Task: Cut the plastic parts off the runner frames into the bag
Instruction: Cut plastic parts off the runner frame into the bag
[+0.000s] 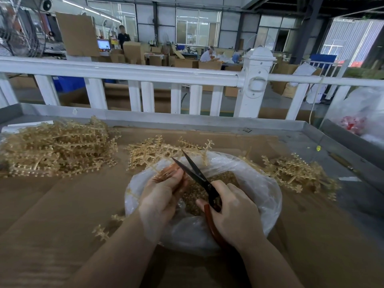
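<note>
left hand (164, 190): what the fingers pinch is motion-blurred | scissors (197, 175): handle mostly hidden under right hand (232, 213) | bag (259, 183): near rim hidden behind forearms, cut parts inside too small to tell singly | far-right clear bag (365, 113): cut by right edge, red contents blurred

Bag (259, 183) center; frame piles (56, 150) left, (295, 173) right; railing (124, 73) behind.
</note>
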